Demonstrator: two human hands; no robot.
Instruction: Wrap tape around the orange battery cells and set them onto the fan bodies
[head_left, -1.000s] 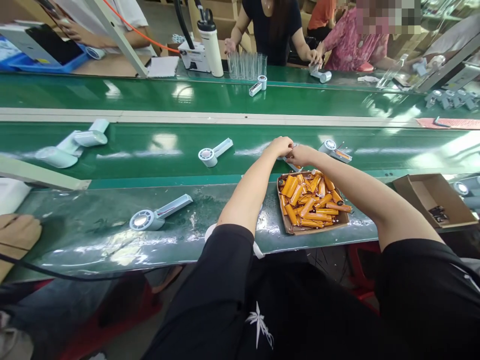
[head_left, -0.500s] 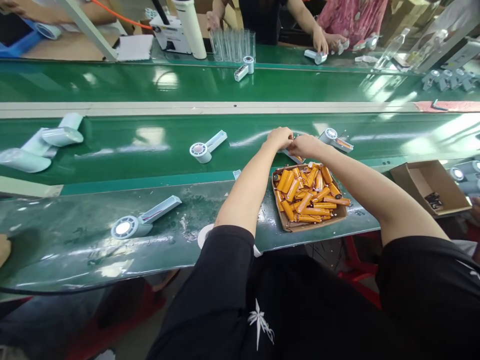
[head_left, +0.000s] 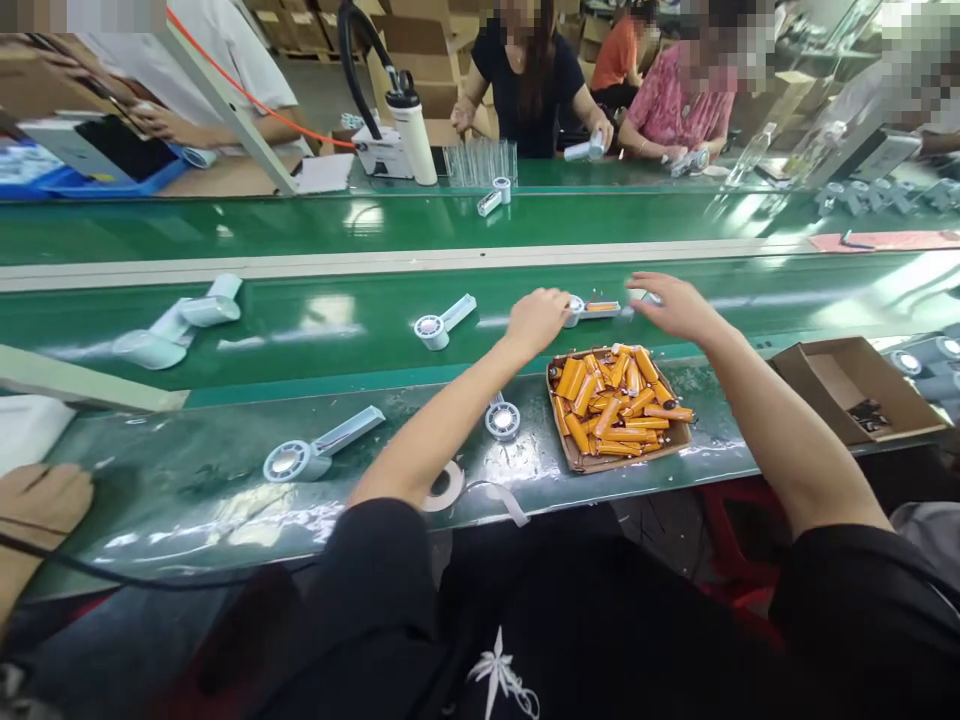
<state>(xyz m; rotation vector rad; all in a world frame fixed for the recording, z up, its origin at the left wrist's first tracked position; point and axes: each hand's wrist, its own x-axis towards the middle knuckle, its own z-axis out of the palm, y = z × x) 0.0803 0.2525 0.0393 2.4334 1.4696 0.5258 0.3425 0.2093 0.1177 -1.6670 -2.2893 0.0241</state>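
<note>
"Fan (head_left: 589, 311)?"
"Just beyond the battery box (head_left: 679, 437), long axis along its far edge."
"Hands?"
"Apart. Left hand (head_left: 538, 322) nearer, at the round end, grip: can't tell; right hand (head_left: 671, 300), fingers spread, off the handle end."

2 nr ctns (head_left: 832, 375), 1 tape roll (head_left: 454, 487), 2 own hands (head_left: 538, 322), 10+ fans (head_left: 431, 331), ~20+ batts (head_left: 611, 412).

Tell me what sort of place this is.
Probably a factory assembly line for small electronics: a green conveyor belt carrying what look like handheld-fan housings, a cardboard tray full of orange-wrapped cells, likely batteries, and co-workers along the far side.
</note>
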